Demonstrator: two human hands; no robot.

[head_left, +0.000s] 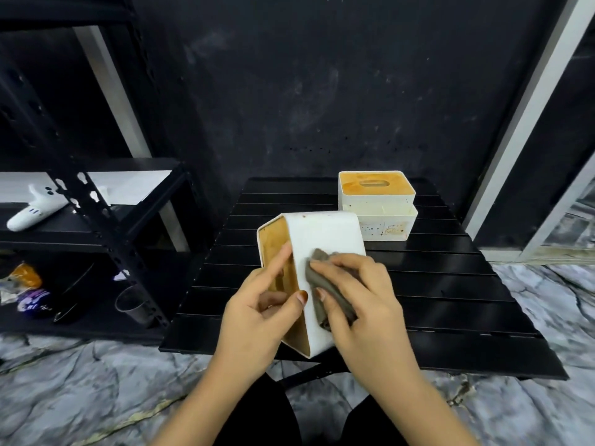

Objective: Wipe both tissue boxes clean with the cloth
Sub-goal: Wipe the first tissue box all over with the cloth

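Left hand (257, 312) grip on smooth white box (325, 233), crumpled (grey) cloth (325, 284)

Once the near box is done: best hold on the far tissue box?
Probably pinch the far tissue box across its short white side walls, coming down from above. It stands upright on the black slatted table, wooden lid up, so both sides look clear. The stepped lower half sticks out slightly, so fingers on the upper half may slip less.
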